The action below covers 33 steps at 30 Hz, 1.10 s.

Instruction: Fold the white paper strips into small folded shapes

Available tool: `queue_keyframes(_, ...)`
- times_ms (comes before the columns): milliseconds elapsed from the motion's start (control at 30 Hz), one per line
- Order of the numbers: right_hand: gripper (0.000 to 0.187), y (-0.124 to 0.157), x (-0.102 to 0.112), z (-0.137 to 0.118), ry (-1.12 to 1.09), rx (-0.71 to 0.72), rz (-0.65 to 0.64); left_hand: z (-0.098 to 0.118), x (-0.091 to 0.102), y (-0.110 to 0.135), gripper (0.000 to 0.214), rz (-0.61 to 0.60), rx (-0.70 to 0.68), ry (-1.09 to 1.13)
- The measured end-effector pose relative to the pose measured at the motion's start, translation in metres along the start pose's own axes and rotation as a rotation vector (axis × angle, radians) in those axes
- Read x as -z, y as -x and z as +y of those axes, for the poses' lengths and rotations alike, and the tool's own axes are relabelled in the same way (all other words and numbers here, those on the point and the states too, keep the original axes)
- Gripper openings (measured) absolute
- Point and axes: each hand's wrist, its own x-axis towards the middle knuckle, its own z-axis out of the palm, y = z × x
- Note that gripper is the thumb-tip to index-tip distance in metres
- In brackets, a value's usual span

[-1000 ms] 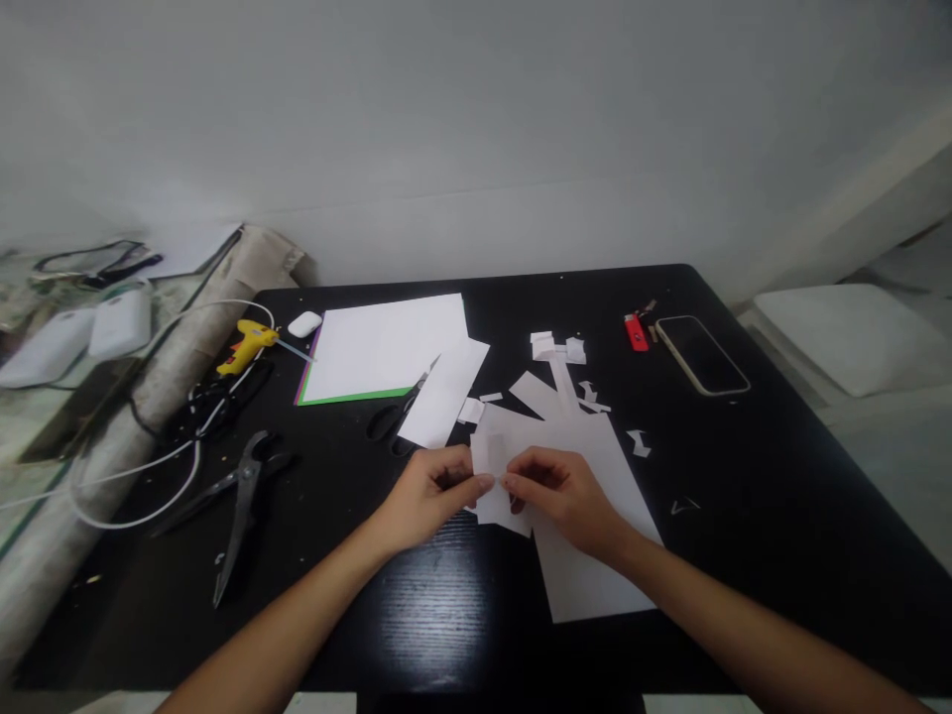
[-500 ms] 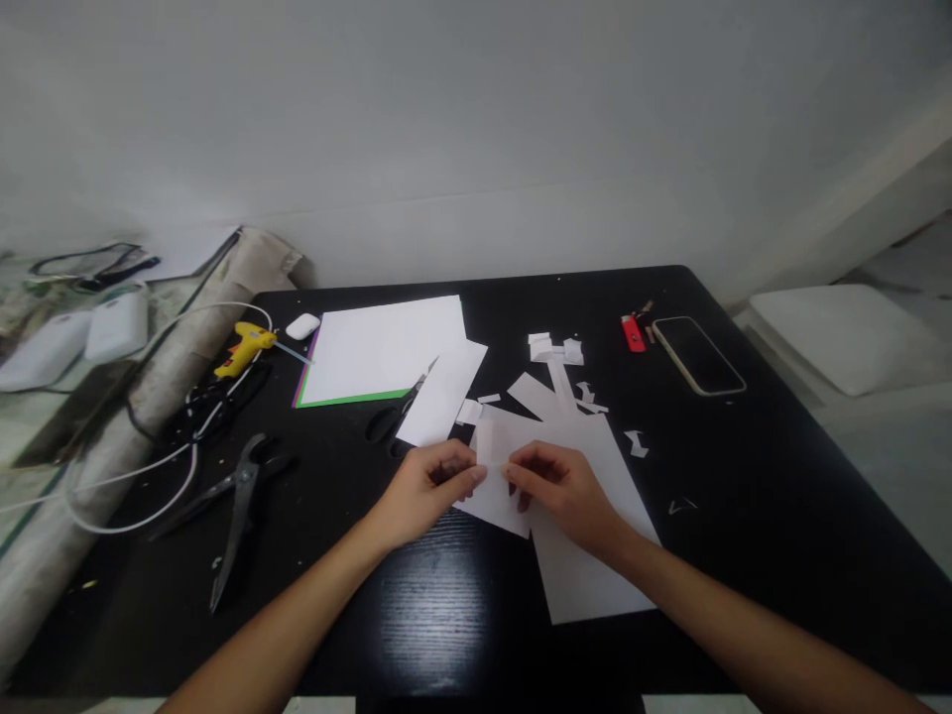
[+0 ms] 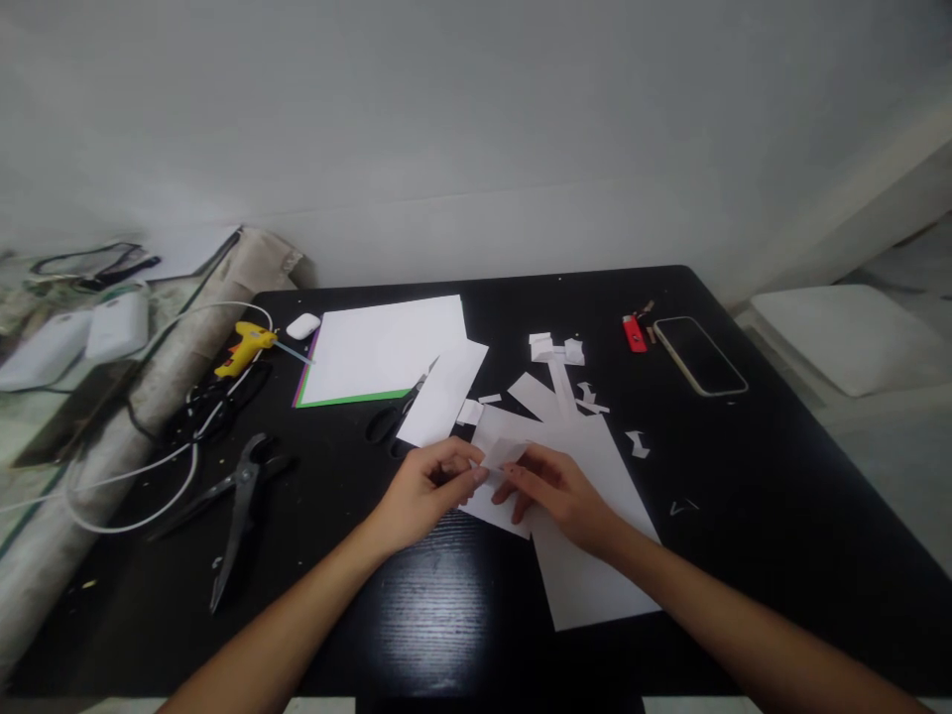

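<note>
My left hand [image 3: 427, 491] and my right hand [image 3: 554, 491] meet over the middle of a black table [image 3: 744, 476]. Both pinch a small white paper strip [image 3: 503, 454] between fingertips, the strip tilted up toward the right. Under the hands lies a large white paper sheet [image 3: 587, 565] with cut edges. Black scissors [image 3: 391, 421] lie just beyond my left hand, half under another white sheet [image 3: 444, 392].
Small paper scraps [image 3: 557, 349] lie further back. A stack of white and coloured sheets [image 3: 383, 347], a yellow glue gun [image 3: 245, 345], pliers [image 3: 242, 496] and a white cable [image 3: 134, 476] sit to the left. A red lighter [image 3: 635, 333] and a phone [image 3: 699, 354] lie at the right.
The paper strip between my fingertips has turned from upright to tilted, and my right hand's fingers have shifted slightly left toward my left hand.
</note>
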Motion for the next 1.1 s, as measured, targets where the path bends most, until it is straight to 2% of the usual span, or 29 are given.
queue_keyframes(200, 0.031, 0.001, 0.003, 0.0, -0.033, 0.022, -0.053, -0.002, 0.0, 0.003, 0.024, -0.059, -0.023, 0.02)
queue_keyframes(400, 0.035, -0.001, 0.005, 0.009, 0.012, 0.083, -0.01, -0.003, -0.001, 0.002, 0.025, -0.071, -0.074, -0.053)
queue_keyframes(467, 0.029, -0.001, 0.005, 0.009, 0.082, 0.102, 0.018, -0.005, -0.002, 0.001, 0.021, -0.063, -0.081, -0.097)
queue_keyframes(533, 0.023, -0.001, 0.004, 0.007, 0.118, 0.087, 0.042, -0.006, -0.003, 0.001, 0.02, -0.043, -0.079, -0.132)
queue_keyframes(700, 0.024, 0.0, -0.001, 0.001, 0.072, 0.026, 0.07, -0.008, -0.005, 0.001, 0.022, -0.007, -0.058, -0.155)
queue_keyframes(967, 0.028, 0.001, -0.001, 0.005, 0.083, 0.014, 0.127, -0.009, -0.006, -0.001, 0.019, -0.048, -0.023, -0.12)
queue_keyframes(1100, 0.029, 0.001, -0.002, 0.003, 0.002, -0.002, 0.132, -0.012, -0.007, -0.001, 0.019, -0.034, -0.016, -0.101)
